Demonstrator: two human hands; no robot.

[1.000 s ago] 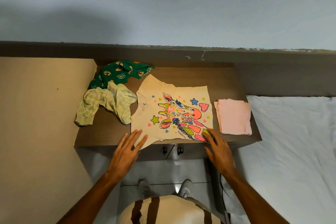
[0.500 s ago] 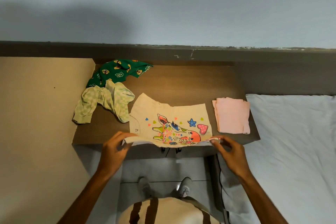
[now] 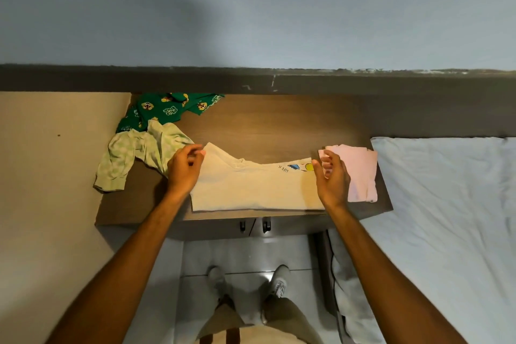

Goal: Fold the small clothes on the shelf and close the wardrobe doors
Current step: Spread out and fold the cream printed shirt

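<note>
**Cream T-shirt folded in half, hands at its far corners**

The cream cotton T-shirt with the bright printed front (image 3: 251,184) lies in the lower middle of the brown wooden shelf (image 3: 279,126), doubled over so its plain back faces up and only a sliver of the print shows at the far right edge. The fold runs along the shelf's near edge, which squares the cloth against a straight line. The left hand (image 3: 184,167) sits at the shirt's upper-left corner, thumb and fingers pinched together on or just above the cloth; whether that grip has the fabric or has let go, I cannot tell. The right hand (image 3: 332,176) hovers at the upper-right corner with fingers spread and curled, its grip released. Both corners were likely carried there together to keep the hem even.

Half a second earlier both hands were at the near edge lifting the hem, with most of the print still showing.

At right centre, touching the right hand's far side, rests a folded pale pink garment (image 3: 360,173), apparently finished. At left centre, a crumpled pale green checked garment (image 3: 131,156) and, behind it, a dark green printed garment (image 3: 167,109) lie unfolded, so by my judgement much of the task remains.
</note>
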